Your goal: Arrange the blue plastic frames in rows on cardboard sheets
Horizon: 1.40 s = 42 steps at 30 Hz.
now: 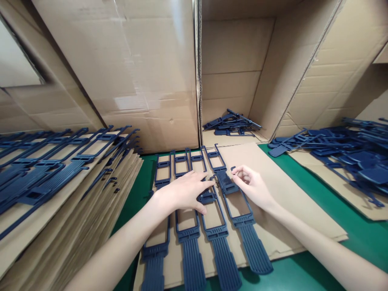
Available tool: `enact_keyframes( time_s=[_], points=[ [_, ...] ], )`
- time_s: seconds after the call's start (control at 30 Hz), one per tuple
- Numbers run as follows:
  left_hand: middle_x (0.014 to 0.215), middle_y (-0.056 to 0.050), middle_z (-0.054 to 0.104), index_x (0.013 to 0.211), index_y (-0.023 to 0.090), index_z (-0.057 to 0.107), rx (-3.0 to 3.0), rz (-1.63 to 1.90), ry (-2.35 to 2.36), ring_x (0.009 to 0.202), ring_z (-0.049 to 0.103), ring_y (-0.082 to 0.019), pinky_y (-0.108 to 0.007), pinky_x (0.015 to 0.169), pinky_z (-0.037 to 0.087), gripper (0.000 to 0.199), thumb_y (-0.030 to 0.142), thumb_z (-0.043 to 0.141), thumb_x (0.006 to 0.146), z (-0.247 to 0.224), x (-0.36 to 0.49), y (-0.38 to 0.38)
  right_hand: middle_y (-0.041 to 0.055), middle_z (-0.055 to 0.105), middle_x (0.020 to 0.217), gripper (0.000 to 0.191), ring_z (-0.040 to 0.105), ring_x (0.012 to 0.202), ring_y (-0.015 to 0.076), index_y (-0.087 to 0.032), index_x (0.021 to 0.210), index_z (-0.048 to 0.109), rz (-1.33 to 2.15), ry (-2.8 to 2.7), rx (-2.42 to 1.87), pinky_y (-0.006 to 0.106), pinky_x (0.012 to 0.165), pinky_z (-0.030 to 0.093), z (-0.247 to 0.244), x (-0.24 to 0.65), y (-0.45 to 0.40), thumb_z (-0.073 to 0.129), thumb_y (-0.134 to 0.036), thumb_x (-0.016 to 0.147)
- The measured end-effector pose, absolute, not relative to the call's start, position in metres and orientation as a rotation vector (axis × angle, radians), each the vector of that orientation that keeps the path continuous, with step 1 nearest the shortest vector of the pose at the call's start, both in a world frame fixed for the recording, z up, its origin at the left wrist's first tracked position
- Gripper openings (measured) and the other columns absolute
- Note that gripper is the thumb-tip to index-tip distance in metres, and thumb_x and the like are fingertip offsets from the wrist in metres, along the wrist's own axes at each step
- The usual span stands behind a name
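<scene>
Dark-blue plastic frames (216, 231) are laid side by side on cardboard (281, 214), near centre. Over the two middle ones, the left hand (188, 192) is spread, palm down. At the rightmost frame's hook (233, 169), the right hand (250, 184) is curled; whether it is gripped cannot be told.

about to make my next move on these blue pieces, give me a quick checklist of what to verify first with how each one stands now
1. Left hand spread over the laid-out blue pieces: ok.
2. Right hand gripping the small hook at its fingertips: cannot tell, the curled fingers hide any contact.
3. Four ribbed paddles at the near end apart from one another: ok, gaps show between them.
4. Paddles all within the cardboard sheet: not ok, the two rightmost jut past its front edge.
5. Pile at far right sorted: not ok, pieces lie jumbled.
</scene>
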<state>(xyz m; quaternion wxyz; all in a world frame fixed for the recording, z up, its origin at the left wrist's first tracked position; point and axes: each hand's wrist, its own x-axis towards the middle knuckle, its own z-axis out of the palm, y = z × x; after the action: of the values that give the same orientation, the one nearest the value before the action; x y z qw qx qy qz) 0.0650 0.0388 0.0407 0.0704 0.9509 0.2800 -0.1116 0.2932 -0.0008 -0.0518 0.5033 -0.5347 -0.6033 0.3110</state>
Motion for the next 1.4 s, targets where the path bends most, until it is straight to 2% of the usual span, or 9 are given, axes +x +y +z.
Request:
enact_keyframes(
  time_s=[0.3,0.73,0.83,1.03,1.13,1.4],
  points=[
    [0.151,-0.013,0.027,0.141,0.021,0.040,2.833,-0.375,0.857,0.136,0.030,-0.031,-0.040,0.109,0.028,0.081,0.049,0.072,0.072,0.043,0.065,0.039,-0.0060,0.045,0.057,0.014,0.042,0.049,0.0104,-0.020,0.091,0.057,0.533,-1.675,-1.405,0.024,0.052,0.034,-0.053,0.295,0.001,0.050,-0.031,0.086],
    [0.152,-0.013,0.025,0.142,0.021,0.038,2.830,-0.375,0.845,0.138,0.028,-0.031,-0.039,0.110,0.026,0.082,0.048,0.072,0.073,0.041,0.065,0.040,-0.0069,0.041,0.052,0.012,0.041,0.047,0.0107,-0.020,0.087,0.059,0.321,-1.778,-1.480,0.025,0.052,0.035,-0.051,0.297,0.000,0.049,-0.026,0.084],
    [0.152,-0.012,0.025,0.142,0.022,0.038,2.824,-0.375,0.849,0.137,0.028,-0.031,-0.039,0.110,0.026,0.082,0.048,0.073,0.072,0.041,0.065,0.040,-0.0030,0.049,0.060,0.010,0.048,0.057,0.0132,-0.020,0.086,0.059,0.225,-1.849,-1.410,0.026,0.057,0.038,-0.046,0.297,-0.002,0.049,-0.023,0.085],
    [0.152,-0.010,0.026,0.141,0.023,0.039,2.807,-0.361,0.862,0.136,0.031,-0.032,-0.040,0.109,0.028,0.083,0.046,0.076,0.070,0.042,0.066,0.039,0.0054,0.059,0.094,0.009,0.054,0.091,0.0201,-0.020,0.091,0.057,0.141,-2.096,-1.158,0.036,0.081,0.043,-0.042,0.292,-0.003,0.049,-0.019,0.089],
    [0.152,-0.011,0.026,0.141,0.023,0.040,2.799,-0.361,0.869,0.136,0.030,-0.032,-0.041,0.108,0.029,0.082,0.045,0.076,0.070,0.042,0.066,0.038,0.0059,0.059,0.103,0.007,0.054,0.096,0.0209,-0.021,0.093,0.057,0.162,-2.144,-1.140,0.039,0.085,0.043,-0.044,0.290,-0.003,0.052,-0.020,0.089],
    [0.152,-0.012,0.027,0.140,0.022,0.041,2.785,-0.376,0.896,0.136,0.031,-0.030,-0.039,0.108,0.030,0.081,0.044,0.076,0.070,0.044,0.068,0.036,0.0075,0.057,0.112,0.010,0.053,0.104,0.0219,-0.022,0.097,0.056,0.213,-2.175,-1.095,0.042,0.089,0.044,-0.045,0.290,-0.003,0.053,-0.019,0.089]
  ],
)
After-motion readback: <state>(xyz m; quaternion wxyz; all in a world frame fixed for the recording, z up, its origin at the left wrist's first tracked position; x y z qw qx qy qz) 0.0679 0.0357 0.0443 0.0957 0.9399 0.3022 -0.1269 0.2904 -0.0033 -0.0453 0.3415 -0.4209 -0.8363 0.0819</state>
